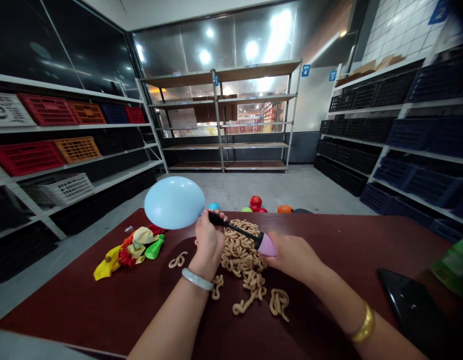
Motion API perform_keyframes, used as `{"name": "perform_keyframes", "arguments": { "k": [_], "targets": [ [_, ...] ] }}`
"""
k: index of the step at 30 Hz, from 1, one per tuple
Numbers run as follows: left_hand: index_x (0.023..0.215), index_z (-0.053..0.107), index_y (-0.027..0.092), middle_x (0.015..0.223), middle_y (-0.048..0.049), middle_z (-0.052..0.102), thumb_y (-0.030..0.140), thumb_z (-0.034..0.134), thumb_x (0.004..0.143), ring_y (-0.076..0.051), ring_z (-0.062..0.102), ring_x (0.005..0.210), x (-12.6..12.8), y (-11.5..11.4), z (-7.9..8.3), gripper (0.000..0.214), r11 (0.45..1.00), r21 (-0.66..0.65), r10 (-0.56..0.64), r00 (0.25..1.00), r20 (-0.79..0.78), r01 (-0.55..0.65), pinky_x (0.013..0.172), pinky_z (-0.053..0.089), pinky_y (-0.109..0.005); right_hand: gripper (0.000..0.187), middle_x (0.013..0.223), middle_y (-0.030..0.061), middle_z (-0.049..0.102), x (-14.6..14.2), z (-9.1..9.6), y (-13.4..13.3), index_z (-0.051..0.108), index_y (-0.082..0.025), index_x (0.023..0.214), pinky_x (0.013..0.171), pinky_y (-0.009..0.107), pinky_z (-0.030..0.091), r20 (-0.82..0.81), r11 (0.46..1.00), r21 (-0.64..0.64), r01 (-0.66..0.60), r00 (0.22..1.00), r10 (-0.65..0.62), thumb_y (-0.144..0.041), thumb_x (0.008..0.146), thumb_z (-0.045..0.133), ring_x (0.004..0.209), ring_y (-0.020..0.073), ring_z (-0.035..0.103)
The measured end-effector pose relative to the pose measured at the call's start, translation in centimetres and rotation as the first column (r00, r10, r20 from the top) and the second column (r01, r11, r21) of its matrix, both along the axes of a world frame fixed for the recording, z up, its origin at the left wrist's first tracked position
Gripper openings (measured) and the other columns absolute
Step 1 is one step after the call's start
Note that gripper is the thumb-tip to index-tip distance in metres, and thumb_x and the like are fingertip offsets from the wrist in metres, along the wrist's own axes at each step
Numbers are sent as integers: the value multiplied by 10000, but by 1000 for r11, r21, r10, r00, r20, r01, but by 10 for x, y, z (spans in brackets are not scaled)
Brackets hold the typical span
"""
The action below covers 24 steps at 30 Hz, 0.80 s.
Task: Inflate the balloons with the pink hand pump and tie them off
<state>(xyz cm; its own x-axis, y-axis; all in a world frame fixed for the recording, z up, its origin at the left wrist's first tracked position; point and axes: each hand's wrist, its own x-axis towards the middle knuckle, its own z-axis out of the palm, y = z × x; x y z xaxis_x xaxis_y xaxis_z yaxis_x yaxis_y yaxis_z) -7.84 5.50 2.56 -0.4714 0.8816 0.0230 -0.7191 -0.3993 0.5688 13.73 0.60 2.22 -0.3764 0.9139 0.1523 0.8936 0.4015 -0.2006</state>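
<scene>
A light blue balloon, blown up round, sits at the nozzle end of a hand balloon pump. My left hand is closed around the pump's black end and the balloon's neck, which its fingers partly hide. Around the pump's pink part my right hand is wrapped, with the black rod showing between both hands. Beneath them lies a pile of tan, twisted, rope-like pieces. To the left rest limp, uninflated balloons in yellow, red, cream and green.
The dark red table bears a black flat device and a blurred green package at right. Past its far edge several colored round things show. Shelves with crates line both sides, and a shelf rack stands behind.
</scene>
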Motion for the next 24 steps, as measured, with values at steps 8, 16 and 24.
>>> {"name": "perform_keyframes", "arguments": {
  "k": [8, 16, 24],
  "targets": [
    [777, 459, 193, 642, 9, 542, 204, 523, 890, -123, 531, 537, -16, 8, -1, 131, 1000, 1, 16, 999, 29, -16, 545, 417, -255, 330, 867, 61, 732, 13, -3, 3, 570, -238, 947, 566, 312, 326, 6, 998, 32, -49, 999, 48, -514, 777, 627, 756, 267, 683],
    [805, 507, 181, 686, 1, 580, 184, 574, 853, -121, 571, 595, 48, -9, -28, 83, 993, -44, -109, 994, 13, 109, 638, 488, -260, 430, 973, 70, 729, 9, 2, -1, 570, -234, 1125, 662, 323, 411, 14, 999, -13, -36, 999, 36, -513, 805, 637, 872, 281, 693],
    [880, 599, 158, 840, -51, 668, 239, 603, 867, -161, 646, 785, 73, -25, -37, 82, 989, -108, -104, 994, -34, 100, 807, 511, -323, 830, 1250, 93, 635, 0, 3, -3, 225, -352, 1542, 805, 375, 471, -61, 992, -38, -118, 991, 116, -494, 834, 634, 1023, 283, 659]
  ]
}}
